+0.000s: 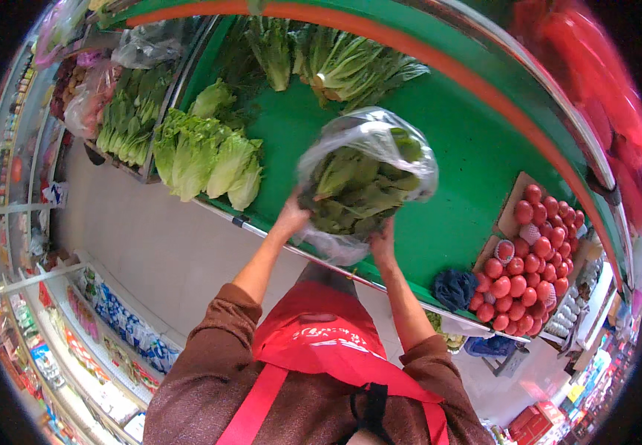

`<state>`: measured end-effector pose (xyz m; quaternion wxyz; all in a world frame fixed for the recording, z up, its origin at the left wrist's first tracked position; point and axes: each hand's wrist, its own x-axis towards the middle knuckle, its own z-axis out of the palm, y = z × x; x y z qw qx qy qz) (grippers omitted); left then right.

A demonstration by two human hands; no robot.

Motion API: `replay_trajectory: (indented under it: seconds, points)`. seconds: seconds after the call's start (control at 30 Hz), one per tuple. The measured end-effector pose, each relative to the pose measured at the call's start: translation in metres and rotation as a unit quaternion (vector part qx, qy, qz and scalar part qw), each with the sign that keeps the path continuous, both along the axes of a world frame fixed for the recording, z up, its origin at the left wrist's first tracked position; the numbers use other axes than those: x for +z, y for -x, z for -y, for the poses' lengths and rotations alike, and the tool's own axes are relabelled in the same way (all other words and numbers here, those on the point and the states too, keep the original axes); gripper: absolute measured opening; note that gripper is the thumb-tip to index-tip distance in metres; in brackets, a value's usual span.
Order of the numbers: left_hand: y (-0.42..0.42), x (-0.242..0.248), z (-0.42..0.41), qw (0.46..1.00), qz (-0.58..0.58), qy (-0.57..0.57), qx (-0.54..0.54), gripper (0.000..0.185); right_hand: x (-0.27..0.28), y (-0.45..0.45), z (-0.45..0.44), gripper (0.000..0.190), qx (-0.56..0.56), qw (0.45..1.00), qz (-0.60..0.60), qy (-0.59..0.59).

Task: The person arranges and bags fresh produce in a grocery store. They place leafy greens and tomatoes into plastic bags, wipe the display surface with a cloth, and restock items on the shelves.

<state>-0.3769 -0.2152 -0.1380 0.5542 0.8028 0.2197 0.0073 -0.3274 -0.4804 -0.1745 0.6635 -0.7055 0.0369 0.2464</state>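
Note:
Between my two hands is a clear plastic bag (pixel 374 125) with dark green leafy vegetables (pixel 354 183) inside it. My left hand (pixel 294 214) grips the bag's lower left side, and my right hand (pixel 382 242) grips its lower right. The fingers of both hands are partly hidden by the bag and leaves. Bag and leaves are above the green surface of the produce stand (pixel 432 250), close to its front edge. Whether the bag touches the surface, I cannot tell.
Pale green lettuces (pixel 209 153) lie left, long-leaf greens (pixel 349 69) at the back. Tomatoes (pixel 521 272) are piled right, beside a dark crumpled bag (pixel 454 289). An orange-edged rail (pixel 466 72) arches over the stand. Stocked shelves (pixel 93 334) stand at lower left.

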Motion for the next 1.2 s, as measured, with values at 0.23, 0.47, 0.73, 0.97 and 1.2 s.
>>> replay_trajectory:
  seconds: [0.23, 0.47, 0.73, 0.97, 1.2]
  points:
    - [0.033, 0.001, -0.052, 0.973, 0.003, 0.08, 0.218, 0.065, 0.041, -0.015, -0.061, 0.084, 0.115, 0.992, -0.039, -0.045]
    - [0.053, 0.078, -0.073, 0.971, -0.081, -0.214, 0.066, 0.049, 0.096, -0.031, -0.027, 0.05, -0.05, 0.951, 0.248, 0.178]
    - [-0.066, 0.131, -0.066, 0.846, 0.069, -0.528, -0.004, 0.06, 0.161, -0.094, -0.071, 0.078, 0.116, 0.744, 0.549, 0.362]
    - [-0.134, 0.124, -0.094, 0.825, 0.168, -0.54, 0.001, 0.079, 0.148, -0.179, -0.074, 0.084, 0.098, 0.755, 0.518, 0.389]
    - [-0.186, 0.069, -0.132, 0.918, 0.003, -0.39, -0.068, 0.059, 0.091, -0.24, -0.071, 0.066, 0.169, 0.853, 0.318, 0.378]
